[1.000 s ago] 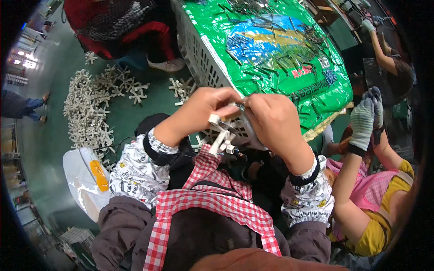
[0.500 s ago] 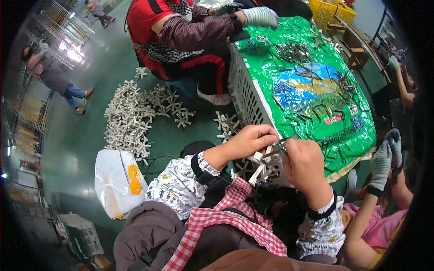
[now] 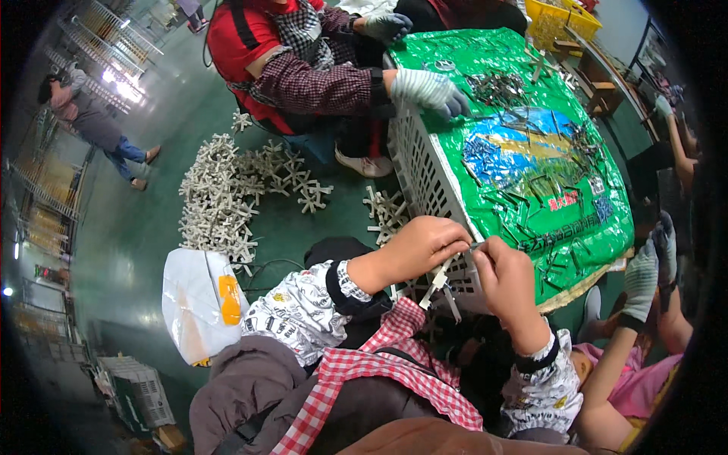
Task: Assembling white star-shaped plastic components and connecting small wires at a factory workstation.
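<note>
My left hand [image 3: 426, 246] is closed in a pinch at the near left corner of the green-covered crate. Below its fingers hangs a white star-shaped plastic part [image 3: 437, 285], its arms pointing down and outward. My right hand [image 3: 509, 282] is also closed, its thumb and forefinger meeting the left fingertips. A small grey piece [image 3: 475, 245] shows between the two hands, too small to make out. Beside them, a green plastic sheet [image 3: 523, 220] covers the upturned white crate [image 3: 425, 167], with many thin dark metal strips [image 3: 497, 89] scattered over it.
A large pile of white star-shaped parts [image 3: 216, 197] lies on the floor to the left, with a smaller heap [image 3: 385, 216] by the crate. A co-worker's gloved hand [image 3: 428, 91] is over the sheet's far left edge. Another person's gloved hands [image 3: 644, 277] are at right.
Both my hands have come slightly lower, and the white part has turned between them. The co-worker's gloved hand has moved nearer, down to the sheet's left edge.
</note>
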Motion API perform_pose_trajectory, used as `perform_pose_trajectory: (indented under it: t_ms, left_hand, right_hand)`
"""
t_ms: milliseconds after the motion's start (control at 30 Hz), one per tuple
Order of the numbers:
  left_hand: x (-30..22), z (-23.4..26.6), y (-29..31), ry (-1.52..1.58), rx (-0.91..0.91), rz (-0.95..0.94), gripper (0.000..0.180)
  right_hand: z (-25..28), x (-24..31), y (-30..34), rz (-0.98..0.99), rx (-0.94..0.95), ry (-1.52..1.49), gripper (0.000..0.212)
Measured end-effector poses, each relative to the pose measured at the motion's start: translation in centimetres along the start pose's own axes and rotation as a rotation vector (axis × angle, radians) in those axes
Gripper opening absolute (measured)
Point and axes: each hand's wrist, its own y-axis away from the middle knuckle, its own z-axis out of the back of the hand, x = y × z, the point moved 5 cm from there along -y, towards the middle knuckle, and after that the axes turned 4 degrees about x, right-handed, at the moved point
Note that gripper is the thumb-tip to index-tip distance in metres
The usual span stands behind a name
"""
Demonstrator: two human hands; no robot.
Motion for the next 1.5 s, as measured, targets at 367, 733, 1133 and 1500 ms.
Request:
perform_pose_trajectory:
  t_ms: [367,733,1133,1500]
  left_hand:
    - [2.4,0.0,-0.3,0.178,0.182,0.376,0.013]
    - [0.2,-0.5,-0.3,-0.100,0.081,0.205,0.010]
    - [3.4,1.3,-0.2,0.310,0.012,0.478,0.012]
    - [5.7,0.6,0.7,1.710,-0.381,0.490,0.034]
  right_hand:
    - [-0.9,0.6,-0.8,0.434,-0.020,0.345,0.010]
    - [-1.7,-1.1,0.1,0.009,0.067,0.094,0.016]
    - [2.5,-2.0,-1.1,-0.033,0.078,0.263,0.018]
    - [13.8,-14.5,1.1,-0.352,-0.253,0.738,0.011]
